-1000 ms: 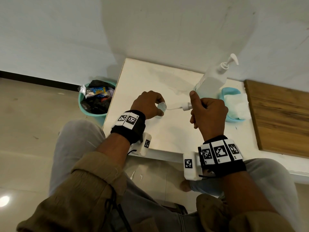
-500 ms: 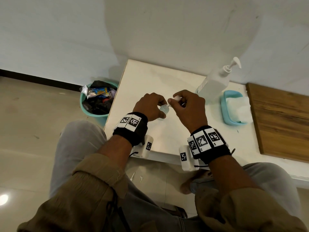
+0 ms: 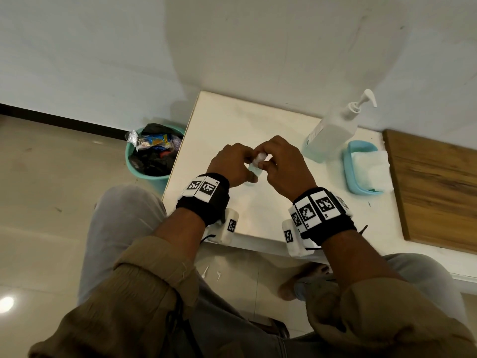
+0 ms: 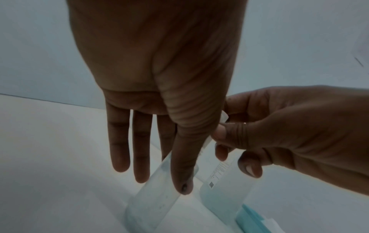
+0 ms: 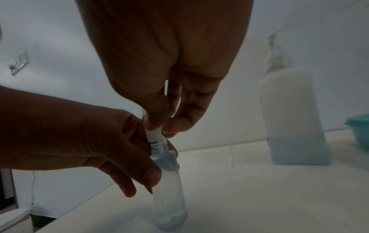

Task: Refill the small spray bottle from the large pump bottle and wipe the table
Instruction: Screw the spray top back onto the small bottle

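Note:
The small clear spray bottle (image 5: 169, 189) stands upright on the white table (image 3: 232, 120), partly filled with pale liquid. My left hand (image 3: 232, 164) holds its upper part between thumb and fingers, and in the left wrist view the other fingers hang straight beside the small bottle (image 4: 151, 197). My right hand (image 3: 281, 166) pinches the white spray head (image 5: 153, 135), which sits at the bottle's threaded neck. The large pump bottle (image 3: 333, 130) stands upright behind and to the right, untouched, about a third full of bluish liquid.
A blue tray (image 3: 347, 166) holding a white cloth (image 3: 371, 166) lies right of the pump bottle. Beyond it a wooden board (image 3: 436, 187) covers the table's right part. A teal bin (image 3: 152, 156) full of rubbish stands on the floor at the table's left edge.
My right hand carried the spray head with its thin tube leftward to the small bottle, and the tube has gone inside. My left hand kept the bottle in place.

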Tool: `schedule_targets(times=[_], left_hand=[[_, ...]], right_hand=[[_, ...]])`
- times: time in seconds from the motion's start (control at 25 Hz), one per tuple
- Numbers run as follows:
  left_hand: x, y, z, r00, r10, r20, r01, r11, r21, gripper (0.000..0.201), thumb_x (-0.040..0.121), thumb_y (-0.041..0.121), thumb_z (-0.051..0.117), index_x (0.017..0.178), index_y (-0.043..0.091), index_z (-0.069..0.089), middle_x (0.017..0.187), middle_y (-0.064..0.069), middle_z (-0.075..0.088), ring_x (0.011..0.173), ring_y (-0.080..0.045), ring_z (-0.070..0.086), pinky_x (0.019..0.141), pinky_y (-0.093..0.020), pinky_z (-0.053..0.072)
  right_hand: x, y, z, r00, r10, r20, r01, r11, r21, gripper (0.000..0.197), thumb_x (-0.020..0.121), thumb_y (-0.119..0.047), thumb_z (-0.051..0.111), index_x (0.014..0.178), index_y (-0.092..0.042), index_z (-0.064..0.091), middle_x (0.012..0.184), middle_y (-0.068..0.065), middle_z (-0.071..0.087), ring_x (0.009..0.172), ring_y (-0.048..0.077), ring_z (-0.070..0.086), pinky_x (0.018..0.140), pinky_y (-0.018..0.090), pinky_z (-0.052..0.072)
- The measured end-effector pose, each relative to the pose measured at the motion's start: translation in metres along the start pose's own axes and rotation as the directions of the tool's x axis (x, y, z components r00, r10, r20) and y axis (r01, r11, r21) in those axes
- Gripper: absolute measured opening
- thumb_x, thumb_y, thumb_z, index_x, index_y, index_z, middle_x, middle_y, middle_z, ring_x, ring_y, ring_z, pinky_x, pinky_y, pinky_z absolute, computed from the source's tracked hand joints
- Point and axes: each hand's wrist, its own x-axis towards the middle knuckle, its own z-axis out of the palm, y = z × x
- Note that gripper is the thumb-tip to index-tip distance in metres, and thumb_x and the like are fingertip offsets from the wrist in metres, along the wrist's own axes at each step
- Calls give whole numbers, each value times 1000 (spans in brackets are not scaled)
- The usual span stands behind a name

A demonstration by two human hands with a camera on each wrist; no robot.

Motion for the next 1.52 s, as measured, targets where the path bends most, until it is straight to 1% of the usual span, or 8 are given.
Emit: schedule_targets(times=[0.24, 0.36, 0.6, 0.84, 1.0, 1.16, 1.36, 1.52], left_hand=[[2, -2, 1, 1000, 4, 3, -4, 1000, -24, 48, 62, 18, 87, 107, 22, 72, 107, 1, 73, 105, -19, 66, 94, -42, 52], [2, -3, 1, 1000, 25, 8, -25, 1000, -9, 41, 61, 20, 85, 100, 21, 72, 102, 2, 74, 101, -19, 67, 91, -42, 54], [1, -3, 4, 998, 65, -8, -65, 998, 20, 17, 65, 26, 78, 77, 33, 69, 76, 10, 69, 82, -19, 68, 77, -41, 58], [1, -1, 1, 998, 46, -42, -45, 999, 21, 15, 71, 34, 75, 72, 20, 68, 69, 2, 68, 75, -25, 67, 70, -36, 56], [1, -2, 0, 1000, 7, -24, -7, 1000, 20, 30, 63, 29, 85, 90, 26, 72, 95, 4, 74, 96, -19, 69, 85, -39, 56], [1, -2, 3, 1000, -5, -21, 5, 1000, 7, 47, 60, 27, 87, 104, 23, 73, 102, 4, 74, 100, -17, 68, 90, -40, 55], [-1, -2, 3, 998, 1, -59, 1, 1000, 25, 35, 61, 30, 85, 94, 24, 74, 96, 4, 73, 95, -18, 68, 85, -40, 57], [-4, 0, 2, 997, 33, -72, -32, 999, 18, 23, 69, 37, 80, 86, 22, 76, 81, 1, 73, 81, -21, 68, 76, -35, 57]], right_hand=[[0, 0, 1, 997, 41, 62, -39, 999, -32, 22, 86, -2, 56, 101, -13, 67, 101, 5, 60, 84, 29, 61, 77, 49, 52], [-7, 0, 10, 995, 97, -23, -98, 994, -54, 6, 91, -19, 60, 95, -18, 65, 96, -1, 62, 79, 25, 61, 71, 39, 49], [-15, -7, 24, 948, 265, -177, -290, 948, -130, 33, 91, -49, 57, 85, -17, 50, 74, -3, 66, 67, 23, 58, 58, 31, 40], [-8, -9, 13, 952, 289, -102, -307, 899, -312, 45, 85, -64, 54, 89, -19, 54, 80, -3, 64, 70, 23, 59, 61, 30, 38], [-5, 3, -1, 989, 143, 36, -137, 980, -142, 30, 86, -45, 65, 107, -25, 56, 100, -9, 61, 83, 13, 57, 72, 35, 48], [-3, 5, 6, 993, 76, 85, -71, 996, -58, 15, 84, -17, 65, 98, -21, 60, 96, -5, 64, 80, 19, 58, 77, 45, 52], [-4, -2, 14, 979, 200, -41, -204, 965, -164, 25, 85, -38, 62, 89, -14, 57, 84, 0, 64, 77, 23, 58, 67, 38, 50], [-4, -11, 17, 955, 283, -88, -295, 882, -366, 41, 88, -57, 53, 80, -18, 45, 72, -1, 56, 66, 26, 51, 58, 31, 33]])
